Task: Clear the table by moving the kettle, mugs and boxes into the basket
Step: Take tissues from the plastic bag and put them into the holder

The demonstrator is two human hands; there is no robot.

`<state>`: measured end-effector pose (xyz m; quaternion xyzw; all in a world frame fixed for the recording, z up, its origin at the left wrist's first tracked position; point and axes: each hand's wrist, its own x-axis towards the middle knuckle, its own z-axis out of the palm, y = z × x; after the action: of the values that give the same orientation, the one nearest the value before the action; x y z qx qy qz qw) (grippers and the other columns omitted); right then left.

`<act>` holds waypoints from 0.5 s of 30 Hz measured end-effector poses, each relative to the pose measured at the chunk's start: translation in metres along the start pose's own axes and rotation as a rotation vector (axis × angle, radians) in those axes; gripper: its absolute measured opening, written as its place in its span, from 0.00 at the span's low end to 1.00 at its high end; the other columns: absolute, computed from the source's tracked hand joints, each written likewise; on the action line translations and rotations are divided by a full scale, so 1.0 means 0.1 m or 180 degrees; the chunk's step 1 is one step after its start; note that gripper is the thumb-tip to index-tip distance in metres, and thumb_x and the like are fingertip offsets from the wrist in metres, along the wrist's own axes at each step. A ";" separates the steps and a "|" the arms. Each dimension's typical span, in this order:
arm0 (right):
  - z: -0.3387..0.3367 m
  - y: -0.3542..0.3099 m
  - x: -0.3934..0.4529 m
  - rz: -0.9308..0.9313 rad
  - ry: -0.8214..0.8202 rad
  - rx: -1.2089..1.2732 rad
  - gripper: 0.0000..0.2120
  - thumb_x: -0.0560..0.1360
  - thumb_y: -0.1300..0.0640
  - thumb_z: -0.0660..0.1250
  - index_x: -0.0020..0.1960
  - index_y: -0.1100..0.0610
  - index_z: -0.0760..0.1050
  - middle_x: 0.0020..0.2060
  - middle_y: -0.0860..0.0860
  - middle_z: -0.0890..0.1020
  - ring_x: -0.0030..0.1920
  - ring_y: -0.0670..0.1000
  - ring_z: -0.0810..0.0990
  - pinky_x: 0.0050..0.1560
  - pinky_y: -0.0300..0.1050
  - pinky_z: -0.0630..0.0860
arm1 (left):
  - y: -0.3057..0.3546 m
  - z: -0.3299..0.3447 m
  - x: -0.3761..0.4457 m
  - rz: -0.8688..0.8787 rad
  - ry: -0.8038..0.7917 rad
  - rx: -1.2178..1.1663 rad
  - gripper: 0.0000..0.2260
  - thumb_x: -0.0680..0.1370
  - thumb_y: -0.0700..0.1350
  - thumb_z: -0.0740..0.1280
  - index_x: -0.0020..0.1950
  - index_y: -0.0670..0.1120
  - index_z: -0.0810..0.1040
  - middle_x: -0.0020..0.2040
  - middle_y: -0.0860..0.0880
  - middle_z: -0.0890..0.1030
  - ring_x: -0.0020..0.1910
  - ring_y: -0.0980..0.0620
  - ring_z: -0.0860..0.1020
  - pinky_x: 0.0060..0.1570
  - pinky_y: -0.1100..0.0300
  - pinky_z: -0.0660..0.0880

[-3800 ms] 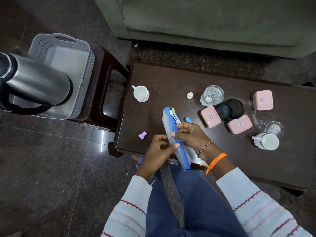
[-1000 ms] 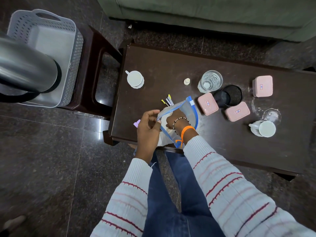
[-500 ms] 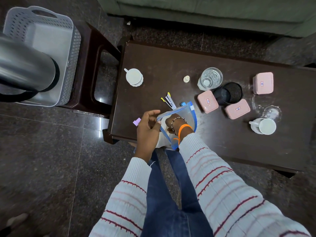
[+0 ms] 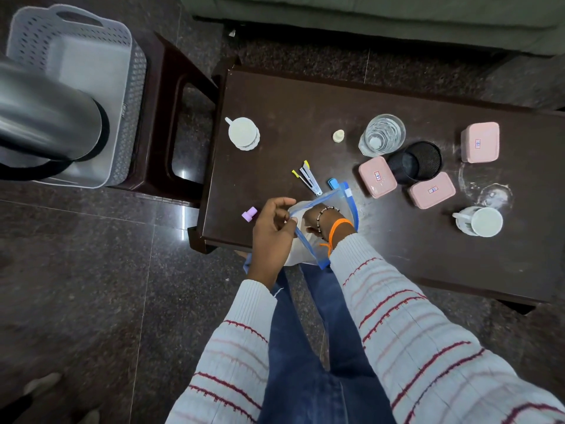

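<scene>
At the near edge of the dark table [image 4: 305, 96] my left hand [image 4: 273, 231] pinches the rim of a clear blue-edged zip pouch [image 4: 344, 203] and holds it apart. My right hand [image 4: 318, 220] is pushed inside the pouch up to the wrist, so its fingers are hidden. A steel kettle [image 4: 46, 120] looms at the left over the grey perforated basket [image 4: 128, 87]. One white mug [image 4: 243, 133] stands at the table's left, another white mug [image 4: 483, 221] at the right. Three pink boxes lie there: the first box [image 4: 377, 177], the second box [image 4: 431, 190], the third box [image 4: 480, 142].
The basket rests on a dark stool [image 4: 180, 123] left of the table. Also on the table: a glass [image 4: 382, 134], a black mesh cup [image 4: 417, 162], a stapler [image 4: 308, 179], a purple eraser [image 4: 249, 214], a small white cap [image 4: 337, 136]. A green sofa [image 4: 397, 16] runs behind.
Earlier I held the pouch nearly flat between both hands. Now it gapes wide and my right hand has gone inside; the stapler and pens lie on the table. Little has moved in the last second.
</scene>
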<state>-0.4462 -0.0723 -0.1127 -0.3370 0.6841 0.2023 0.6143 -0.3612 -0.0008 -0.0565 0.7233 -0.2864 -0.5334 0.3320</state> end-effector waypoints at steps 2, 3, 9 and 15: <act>-0.02 0.01 0.00 -0.0113 0.0005 -0.0419 0.13 0.79 0.59 0.54 0.38 0.59 0.70 0.37 0.56 0.74 0.45 0.55 0.73 0.52 0.47 0.71 | -0.02 0.02 0.01 -0.0027 -0.0024 0.0020 0.17 0.75 0.34 0.63 0.47 0.58 0.73 0.38 0.53 0.77 0.42 0.54 0.78 0.41 0.64 0.77; -0.02 0.01 0.00 -0.0181 0.0044 -0.0525 0.11 0.79 0.58 0.54 0.46 0.61 0.73 0.45 0.58 0.77 0.50 0.56 0.75 0.60 0.48 0.70 | -0.02 0.03 0.01 -0.0042 -0.0036 0.0029 0.17 0.75 0.34 0.63 0.46 0.58 0.73 0.38 0.53 0.77 0.42 0.54 0.78 0.40 0.64 0.77; 0.00 0.02 0.05 -0.0617 0.0540 -0.0680 0.18 0.78 0.61 0.55 0.64 0.68 0.68 0.66 0.64 0.71 0.66 0.61 0.70 0.66 0.51 0.67 | -0.03 0.05 0.00 -0.0074 -0.0009 0.0099 0.17 0.75 0.33 0.63 0.43 0.57 0.72 0.38 0.53 0.77 0.40 0.55 0.76 0.42 0.56 0.77; -0.07 0.00 0.00 -0.0780 0.1623 0.0269 0.11 0.76 0.63 0.60 0.57 0.66 0.72 0.56 0.62 0.79 0.58 0.60 0.78 0.55 0.47 0.73 | 0.04 0.06 0.01 -0.0042 -0.0058 0.0092 0.16 0.74 0.32 0.63 0.41 0.55 0.73 0.40 0.51 0.78 0.41 0.54 0.77 0.44 0.52 0.80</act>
<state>-0.4507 -0.0773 -0.1118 -0.4313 0.7786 0.0065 0.4558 -0.3665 -0.0048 -0.0552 0.7251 -0.2923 -0.5379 0.3154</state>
